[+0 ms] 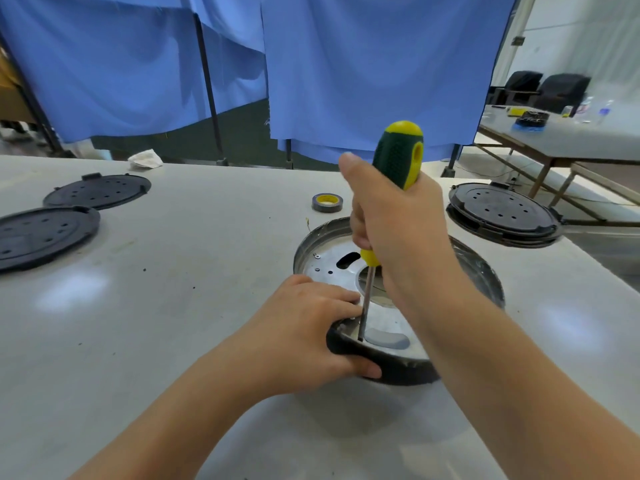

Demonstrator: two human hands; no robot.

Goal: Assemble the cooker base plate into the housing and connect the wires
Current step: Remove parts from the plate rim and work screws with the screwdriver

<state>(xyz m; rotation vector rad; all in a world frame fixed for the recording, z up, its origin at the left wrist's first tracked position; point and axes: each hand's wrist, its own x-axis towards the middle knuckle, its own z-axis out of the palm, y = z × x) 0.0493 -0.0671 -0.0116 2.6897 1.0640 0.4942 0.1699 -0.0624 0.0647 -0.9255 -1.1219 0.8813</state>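
Observation:
The round cooker housing lies on the white table, right of centre, with the shiny metal base plate seated inside it. My left hand grips the housing's black near rim, thumb outside and fingers over the edge. My right hand holds a green and yellow screwdriver upright by the handle. Its thin shaft runs down to the plate just inside the near rim, beside my left fingers. The tip and any screw are too small to make out. No wires show.
Two black perforated discs lie at the far left. A stack of the same discs sits at the right table edge. A roll of tape stands behind the housing. Blue curtains hang beyond the table, and a second table stands at the far right.

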